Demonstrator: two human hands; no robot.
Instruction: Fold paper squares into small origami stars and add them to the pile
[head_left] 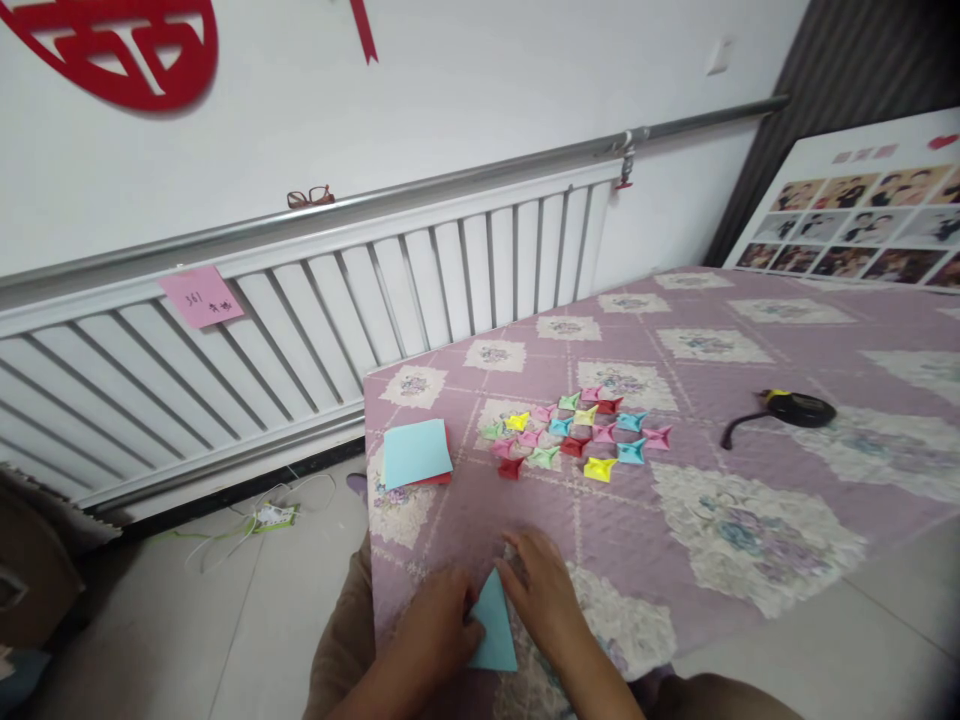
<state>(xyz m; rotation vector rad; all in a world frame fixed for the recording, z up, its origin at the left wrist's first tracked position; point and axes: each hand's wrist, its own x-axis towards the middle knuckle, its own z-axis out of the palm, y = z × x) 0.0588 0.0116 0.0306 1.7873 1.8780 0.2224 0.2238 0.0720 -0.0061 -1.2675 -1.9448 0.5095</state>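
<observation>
A light blue sheet of folding paper [493, 630], folded to a pointed shape, lies at the table's near edge. My left hand [444, 622] is closed on its left side, with the thumb pressed on the paper and the other fingers curled. My right hand [541, 588] lies along the right side, thumb at the paper's top point, index finger apart from the thumb and reaching past the tip. Beyond my left hand is a stack of square paper sheets [417, 453], light blue on top with red showing beneath. Several small folded paper pieces [576, 447] in pink, red, yellow, green and blue stand grouped mid-table.
A flowered purple tablecloth [622, 520] covers the table. A black object with a strap or handle [801, 409] lies to the right. Behind are a white radiator [450, 275] with glasses [310, 197] above it and a photo board [862, 215]. A power strip [274, 517] lies on the floor.
</observation>
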